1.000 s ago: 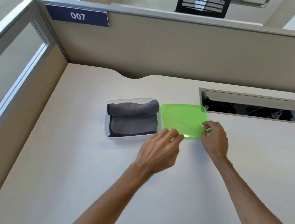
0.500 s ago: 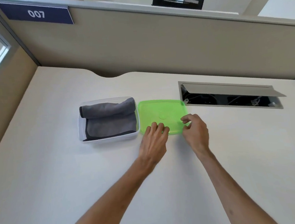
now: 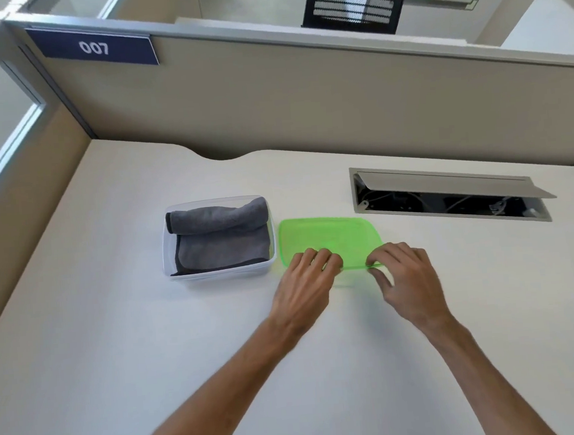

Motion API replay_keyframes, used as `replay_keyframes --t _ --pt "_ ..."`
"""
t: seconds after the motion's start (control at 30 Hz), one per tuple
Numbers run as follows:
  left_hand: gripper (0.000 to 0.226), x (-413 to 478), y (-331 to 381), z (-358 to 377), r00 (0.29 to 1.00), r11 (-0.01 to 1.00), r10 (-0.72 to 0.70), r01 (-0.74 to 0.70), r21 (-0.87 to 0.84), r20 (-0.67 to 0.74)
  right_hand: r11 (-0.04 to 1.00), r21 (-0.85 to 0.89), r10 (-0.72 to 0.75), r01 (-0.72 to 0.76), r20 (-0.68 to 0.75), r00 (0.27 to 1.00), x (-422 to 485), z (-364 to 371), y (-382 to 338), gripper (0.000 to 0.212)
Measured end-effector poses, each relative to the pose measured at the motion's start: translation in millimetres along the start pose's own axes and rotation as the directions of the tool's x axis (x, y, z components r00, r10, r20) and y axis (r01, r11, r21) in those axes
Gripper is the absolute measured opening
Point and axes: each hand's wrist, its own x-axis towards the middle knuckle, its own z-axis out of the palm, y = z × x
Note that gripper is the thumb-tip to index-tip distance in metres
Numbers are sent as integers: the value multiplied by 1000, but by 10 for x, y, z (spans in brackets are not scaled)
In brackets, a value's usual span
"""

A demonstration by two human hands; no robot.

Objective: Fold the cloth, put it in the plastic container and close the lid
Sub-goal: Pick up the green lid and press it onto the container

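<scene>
A folded grey cloth (image 3: 222, 238) lies inside the clear plastic container (image 3: 167, 257), which stands open on the white desk. Just right of it is the green lid (image 3: 328, 236), its near edge raised slightly off the desk. My left hand (image 3: 304, 284) has its fingers curled over the lid's near edge on the left side. On the near right corner of the lid, my right hand (image 3: 407, 276) pinches the rim between thumb and fingers.
An open cable hatch (image 3: 449, 197) is sunk into the desk to the right, behind the lid. Beige partition walls (image 3: 304, 106) close off the desk at the back and left. A blue "007" sign (image 3: 93, 49) hangs on the back wall.
Both hands have closed on the near edge of the green lid, and that edge has come up a little. The view shifted slightly.
</scene>
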Motion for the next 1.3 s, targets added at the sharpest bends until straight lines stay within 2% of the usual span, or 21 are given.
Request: replay_keyframes --t 0.07,0.17,0.27,0.37,0.43,0.53,0.63,0.73,0.9,1.03,1.13,1.2,1.3 --pt "11 46 60 -134 998 1000 20 -21 -18 -54 1000 7 -20 21 -52 998 -25 -180 16 8" --pt "16 135 99 -357 993 999 5 -11 -44 -120 999 41 -14 19 -108 994 16 -472 17 10" --pt "19 184 21 -573 985 993 -73 58 -100 -159 990 134 50 -34 -117 992 127 -730 -26 11" --pt "21 144 -166 -777 962 971 -188 153 -183 -198 945 304 147 -124 -53 988 282 -909 -111 22" --pt "25 96 -302 -913 928 916 -323 257 -308 -187 891 437 146 -123 -21 989 420 -1020 -215 27" --pt "30 30 -497 -1101 845 755 -523 397 -522 -114 802 584 162 -125 -10 987 642 -1117 -434 20" --pt "26 -52 -683 -1266 793 655 -607 462 -598 -51 714 685 178 -144 21 984 881 -1111 -655 14" --pt "29 -141 -820 -1366 771 612 -637 498 -615 -10 644 754 156 -131 38 987 1086 -1149 -834 12" --pt "44 -159 -807 -1416 794 552 -600 499 -668 97 603 789 125 -118 53 991 1301 -1315 -983 14" --pt "35 -138 -745 -1392 761 433 -637 486 -760 124 523 844 107 -119 73 992 1372 -1360 -1075 14" --pt "31 -179 -791 -1408 718 340 -684 466 -817 125 452 873 153 -181 124 980 1412 -1267 -1113 18" --pt "28 -224 -874 -1445 694 279 -706 454 -846 140 373 895 205 -244 177 963 1430 -1127 -1145 26" --pt "24 -307 -1056 -1532 652 220 -743 455 -863 155 181 918 292 -353 293 911 1434 -864 -1221 34"
